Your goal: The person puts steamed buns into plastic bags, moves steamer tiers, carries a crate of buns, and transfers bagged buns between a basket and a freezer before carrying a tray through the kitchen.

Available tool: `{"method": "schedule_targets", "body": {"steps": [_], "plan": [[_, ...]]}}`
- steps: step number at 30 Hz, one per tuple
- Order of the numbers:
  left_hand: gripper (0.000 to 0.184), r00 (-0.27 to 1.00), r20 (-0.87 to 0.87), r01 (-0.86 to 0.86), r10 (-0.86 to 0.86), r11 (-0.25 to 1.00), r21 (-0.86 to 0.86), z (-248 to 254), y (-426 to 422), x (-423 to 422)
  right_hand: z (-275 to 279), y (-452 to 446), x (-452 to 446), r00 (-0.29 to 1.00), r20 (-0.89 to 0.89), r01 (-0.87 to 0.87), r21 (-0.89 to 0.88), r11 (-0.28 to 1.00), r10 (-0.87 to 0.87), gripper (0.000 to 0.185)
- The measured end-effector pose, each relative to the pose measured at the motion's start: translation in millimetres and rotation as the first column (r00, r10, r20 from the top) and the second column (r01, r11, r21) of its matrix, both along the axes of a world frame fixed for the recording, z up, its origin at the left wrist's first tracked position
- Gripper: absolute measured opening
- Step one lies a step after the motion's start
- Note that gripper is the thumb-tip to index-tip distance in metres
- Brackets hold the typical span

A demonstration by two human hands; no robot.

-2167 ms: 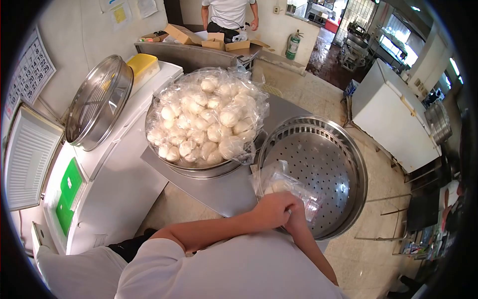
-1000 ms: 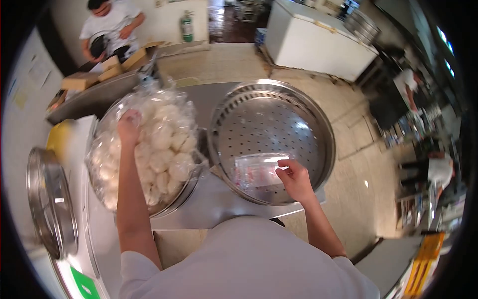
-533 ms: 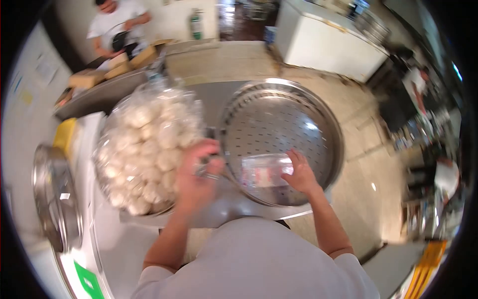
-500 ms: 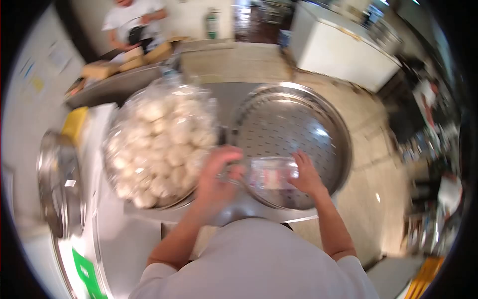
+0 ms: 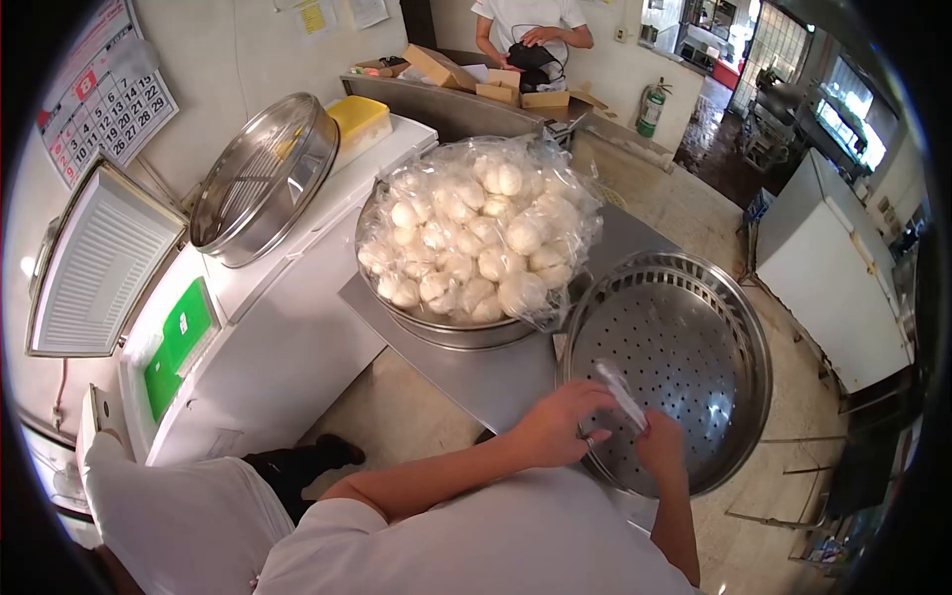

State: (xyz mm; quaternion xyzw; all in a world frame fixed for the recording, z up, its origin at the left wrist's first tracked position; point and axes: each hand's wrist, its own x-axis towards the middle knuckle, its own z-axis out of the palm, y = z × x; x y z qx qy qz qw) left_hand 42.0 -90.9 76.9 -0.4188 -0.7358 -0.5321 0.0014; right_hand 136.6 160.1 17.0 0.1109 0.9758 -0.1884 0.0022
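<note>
A small clear plastic bag (image 5: 620, 392) hangs over the round perforated steel steamer tray (image 5: 674, 347). My right hand (image 5: 661, 448) pinches its lower end at the tray's near side. My left hand (image 5: 567, 424) is just left of the bag, thumb and fingers apart, with the fingertips close to it. Whether they touch the bag I cannot tell. To the upper left, a large clear bag full of white round buns (image 5: 486, 238) sits in a second round steel tray (image 5: 456, 335).
Both trays stand on a steel table (image 5: 476, 382). Left is a white chest freezer (image 5: 307, 297) bearing a steel strainer tray (image 5: 268, 178) and a yellow container (image 5: 359, 121). One person (image 5: 188, 516) is at lower left; another (image 5: 535, 40) stands behind cardboard boxes (image 5: 441, 69).
My view has swung left. The small plastic bag, earlier spread flat over the tray, is now tilted and narrow in my right hand. My left hand has come closer to it.
</note>
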Motion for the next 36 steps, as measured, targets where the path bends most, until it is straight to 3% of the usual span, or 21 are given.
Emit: {"method": "schedule_targets", "body": {"steps": [4,7,10,13,14,16,18,20,22,24,26,28,31,36], "plan": [[0.052,0.937,-0.333,0.084,-0.107,0.993,-0.084,20.1,48.7,29.7,77.3,-18.7,26.6,0.963,-0.139,-0.231,0.005,0.973,0.229,0.022],[0.045,0.980,0.033,0.183,-0.196,0.826,-0.533,19.5,76.8,45.6,95.1,-14.9,49.9,0.953,-0.186,-0.242,-0.002,0.970,0.237,0.024],[0.033,0.969,0.026,0.204,-0.246,0.734,-0.648,-7.5,97.8,49.1,88.0,-0.9,78.7,0.937,-0.333,-0.168,-0.170,0.971,0.104,0.032],[0.025,0.987,0.001,0.117,-0.158,0.726,-0.677,-10.3,111.1,54.6,78.4,20.5,106.8,0.854,-0.505,0.041,-0.177,0.983,-0.126,0.041],[0.024,0.993,0.008,0.088,-0.117,0.694,-0.714,-4.9,116.5,52.3,76.7,31.5,118.6,0.866,-0.479,0.068,-0.173,0.983,-0.144,0.043],[0.020,0.992,0.123,0.051,0.032,0.789,-0.612,-21.9,116.2,44.1,69.9,45.9,140.6,0.887,-0.429,0.107,-0.175,0.979,-0.173,0.048],[0.021,1.000,0.004,0.011,-0.010,0.915,-0.403,-57.5,110.4,28.3,47.7,43.7,163.8,0.931,-0.348,0.055,-0.154,0.987,-0.106,0.046],[0.020,0.981,0.189,0.057,0.035,0.886,-0.461,-35.3,113.4,26.1,16.5,37.0,179.1,0.959,-0.281,0.012,-0.100,0.995,-0.040,0.042],[0.019,0.980,0.178,0.154,-0.088,0.903,-0.402,-43.3,115.3,18.2,-13.7,31.3,189.3,0.976,-0.216,0.016,0.006,1.000,-0.015,0.035],[0.019,0.959,0.220,0.252,-0.178,0.891,-0.377,-58.5,124.7,10.2,-20.8,26.0,190.3,0.977,-0.157,0.144,-0.018,0.989,-0.145,0.027],[0.019,0.902,0.397,0.349,-0.168,0.827,-0.442,-32.6,136.2,18.4,-15.1,16.9,203.9,0.951,-0.233,0.211,0.001,0.978,-0.205,0.027],[0.026,0.890,0.399,0.375,-0.221,0.853,-0.363,-53.4,140.9,-6.6,-9.8,3.5,198.0,0.927,-0.265,0.273,-0.006,0.962,-0.265,0.027],[0.034,0.838,0.470,0.466,-0.276,0.810,-0.355,-38.4,156.5,-6.8,-1.6,-9.2,198.7,0.894,-0.300,0.333,-0.049,0.942,-0.332,0.029],[0.035,0.759,0.469,0.644,-0.452,0.632,-0.432,-94.1,160.3,-9.4,-14.8,-41.4,192.4,0.846,-0.329,0.424,-0.067,0.903,-0.421,0.030]]}}
